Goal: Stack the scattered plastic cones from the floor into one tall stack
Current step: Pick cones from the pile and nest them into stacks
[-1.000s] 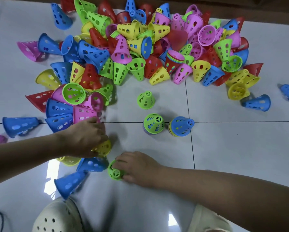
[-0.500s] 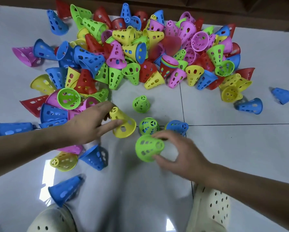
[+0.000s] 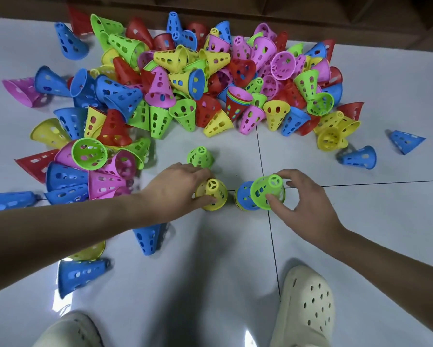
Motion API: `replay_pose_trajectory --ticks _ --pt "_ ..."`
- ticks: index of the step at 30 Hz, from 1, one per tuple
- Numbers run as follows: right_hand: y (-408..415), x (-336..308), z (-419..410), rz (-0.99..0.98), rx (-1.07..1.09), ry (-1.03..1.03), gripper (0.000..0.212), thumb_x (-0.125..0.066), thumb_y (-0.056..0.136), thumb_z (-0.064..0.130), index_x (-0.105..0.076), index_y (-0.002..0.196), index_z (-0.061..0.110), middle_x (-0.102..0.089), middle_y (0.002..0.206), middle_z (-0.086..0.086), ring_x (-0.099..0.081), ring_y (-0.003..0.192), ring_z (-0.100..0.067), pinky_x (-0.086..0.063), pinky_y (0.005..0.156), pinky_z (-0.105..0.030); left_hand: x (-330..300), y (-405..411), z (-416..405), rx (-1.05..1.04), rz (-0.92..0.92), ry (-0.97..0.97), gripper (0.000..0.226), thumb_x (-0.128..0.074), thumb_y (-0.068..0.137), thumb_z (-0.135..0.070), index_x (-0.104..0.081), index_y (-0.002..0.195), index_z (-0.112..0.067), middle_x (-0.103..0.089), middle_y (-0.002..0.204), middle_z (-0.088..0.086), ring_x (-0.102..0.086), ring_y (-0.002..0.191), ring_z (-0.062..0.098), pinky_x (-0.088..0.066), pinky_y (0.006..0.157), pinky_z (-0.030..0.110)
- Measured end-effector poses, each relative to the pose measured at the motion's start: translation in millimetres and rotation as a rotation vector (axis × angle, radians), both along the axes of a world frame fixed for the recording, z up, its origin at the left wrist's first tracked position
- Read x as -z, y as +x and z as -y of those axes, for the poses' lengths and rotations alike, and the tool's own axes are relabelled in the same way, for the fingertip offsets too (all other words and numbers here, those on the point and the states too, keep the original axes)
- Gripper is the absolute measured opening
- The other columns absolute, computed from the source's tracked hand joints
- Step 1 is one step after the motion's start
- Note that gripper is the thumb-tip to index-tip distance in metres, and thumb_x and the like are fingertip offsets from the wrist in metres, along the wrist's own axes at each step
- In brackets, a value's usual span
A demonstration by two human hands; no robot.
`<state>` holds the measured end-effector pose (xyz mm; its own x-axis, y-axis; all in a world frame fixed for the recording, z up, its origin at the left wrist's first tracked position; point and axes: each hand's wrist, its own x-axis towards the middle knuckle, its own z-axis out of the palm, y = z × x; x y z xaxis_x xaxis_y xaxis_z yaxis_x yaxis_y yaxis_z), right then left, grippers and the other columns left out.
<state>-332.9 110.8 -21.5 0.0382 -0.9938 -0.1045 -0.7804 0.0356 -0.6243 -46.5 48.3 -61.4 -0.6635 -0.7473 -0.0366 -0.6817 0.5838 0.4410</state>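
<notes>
Both hands have been brought together mid-floor: a yellow cone point(image 3: 211, 194) is now gripped by the left hand point(image 3: 178, 189) over its stack, while a green cone point(image 3: 267, 192), pinched by the right hand point(image 3: 308, 209), is tilted against the blue-topped stack point(image 3: 244, 196); two cones are about to be added.

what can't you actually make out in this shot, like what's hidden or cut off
- Head view: what stands under the yellow cone; the left hand gripping it hides its base.
- How many cones the blue-topped stack holds; the green cone in the right hand covers it.
- Yellow cone under the left forearm: mostly hidden.
</notes>
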Motion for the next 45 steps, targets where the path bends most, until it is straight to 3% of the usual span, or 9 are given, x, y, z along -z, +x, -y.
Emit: replay_pose_trajectory --ticks 8,16,21,24,29,32,36,41,45 --pt "-4.9 13.7 3.7 -0.069 -0.043 0.07 0.034 -0.072 0.087 0.033 -0.057 0.117 0.027 -0.062 0.11 0.015 -0.053 0.1 -0.003 -0.048 0.09 -0.031 8.2 10.0 9.1 0.037 0.054 0.077 0.049 -0.064 0.092 -0.051 -0.062 0.129 -0.02 -0.071 0.115 0.002 -0.064 0.101 0.026 -0.052 0.088 0.039" --pt "4.7 19.4 6.7 -0.102 -0.147 -0.042 0.022 -0.068 0.089 0.028 -0.062 0.108 0.019 -0.061 0.104 0.009 -0.058 0.1 -0.013 -0.05 0.089 -0.038 2.6 53.2 7.7 0.015 0.149 0.131 0.063 -0.045 0.088 -0.065 -0.063 0.129 -0.02 -0.07 0.116 -0.002 -0.065 0.103 0.02 -0.054 0.09 0.036" --pt "53.2 12.1 2.6 -0.052 -0.466 -0.28 0.014 -0.068 0.088 0.015 -0.067 0.099 0.007 -0.063 0.098 -0.004 -0.059 0.092 -0.026 -0.048 0.083 -0.037 -7.2 96.0 -0.9 -0.004 0.22 0.133 0.048 -0.063 0.089 -0.051 -0.065 0.127 -0.022 -0.068 0.118 -0.002 -0.063 0.105 0.017 -0.051 0.089 0.028" --pt "91.8 19.1 -6.1 -0.021 -0.652 -0.305 0.017 -0.067 0.09 0.018 -0.067 0.101 0.005 -0.063 0.099 -0.008 -0.059 0.09 -0.029 -0.049 0.08 -0.039 -15.1 124.3 -7.4 -0.035 0.281 0.142 0.049 -0.068 0.087 -0.05 -0.065 0.127 -0.022 -0.066 0.126 0.0 -0.064 0.111 0.018 -0.05 0.088 0.027" --pt "142.2 45.8 -14.7 -0.117 -0.819 -0.214 0.034 -0.065 0.087 0.029 -0.061 0.111 0.006 -0.059 0.108 -0.011 -0.057 0.089 -0.032 -0.05 0.072 -0.043 -14.5 171.2 -25.4 -0.151 0.354 0.226 0.064 -0.051 0.075 -0.073 -0.068 0.116 -0.026 -0.066 0.105 -0.01 -0.062 0.082 0.004 -0.049 0.065 0.012" --pt "174.5 57.0 -15.7 -0.158 -0.822 -0.102 0.048 -0.068 0.085 0.033 -0.054 0.123 0.007 -0.053 0.118 -0.013 -0.055 0.095 -0.034 -0.051 0.073 -0.044 0.3 183.7 -42.7 -0.216 0.413 0.234 0.071 -0.059 0.073 -0.077 -0.063 0.125 -0.027 -0.065 0.115 -0.009 -0.065 0.089 0.008 -0.056 0.067 0.019" --pt "213.6 70.1 -15.6 -0.157 -0.708 0.057 0.062 -0.071 0.083 0.042 -0.044 0.129 0.01 -0.047 0.12 -0.012 -0.053 0.103 -0.036 -0.049 0.079 -0.046 16.7 182.1 -56.0 -0.211 0.536 0.227 0.069 -0.071 0.081 -0.059 -0.055 0.139 -0.024 -0.061 0.129 -0.005 -0.062 0.112 0.014 -0.051 0.073 0.019" --pt "246.1 86.2 -22.6 -0.11 -0.549 0.188 0.069 -0.073 0.079 0.053 -0.039 0.124 0.013 -0.05 0.115 -0.009 -0.054 0.104 -0.032 -0.051 0.082 -0.049 28.6 193.9 -45.8 -0.253 0.484 0.244 0.055 -0.089 0.072 -0.029 -0.07 0.122 -0.017 -0.064 0.113 0.001 -0.065 0.098 0.019 -0.056 0.071 0.027" --pt "256.9 94.6 -27.4 -0.121 -0.497 0.249 0.067 -0.074 0.078 0.053 -0.043 0.12 0.011 -0.054 0.115 -0.011 -0.054 0.106 -0.032 -0.046 0.08 -0.044 31.1 197.8 -46.0 -0.232 0.408 0.273 0.057 -0.093 0.065 -0.034 -0.073 0.114 -0.014 -0.064 0.109 0.004 -0.067 0.091 0.022 -0.051 0.068 0.024"
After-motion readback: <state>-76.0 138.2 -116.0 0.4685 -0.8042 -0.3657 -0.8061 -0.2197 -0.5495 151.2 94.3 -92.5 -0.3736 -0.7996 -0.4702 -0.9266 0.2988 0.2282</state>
